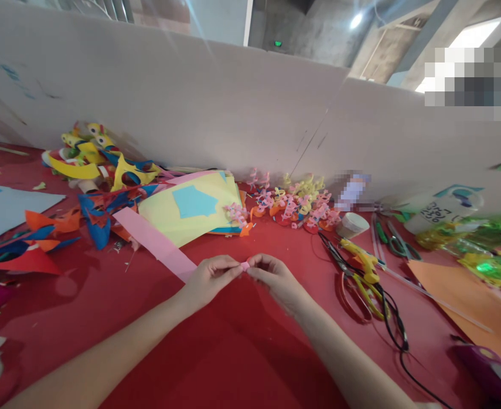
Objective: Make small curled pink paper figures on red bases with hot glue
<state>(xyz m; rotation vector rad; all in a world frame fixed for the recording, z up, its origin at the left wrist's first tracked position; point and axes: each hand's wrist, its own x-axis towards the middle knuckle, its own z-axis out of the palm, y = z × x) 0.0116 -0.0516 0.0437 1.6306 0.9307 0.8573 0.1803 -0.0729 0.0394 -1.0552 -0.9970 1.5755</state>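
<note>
- The left hand [213, 276] pinches a small pink piece [245, 266] between fingertips.
- The right hand [275, 278] pinches its other side, above the red table [229, 346].
- A long pink strip [153, 240] lies near.

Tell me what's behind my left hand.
Behind your left hand are the pink strip, running in from the upper left, and the red table. The hand covers the strip's near end, so I can't see where it stops.
</note>
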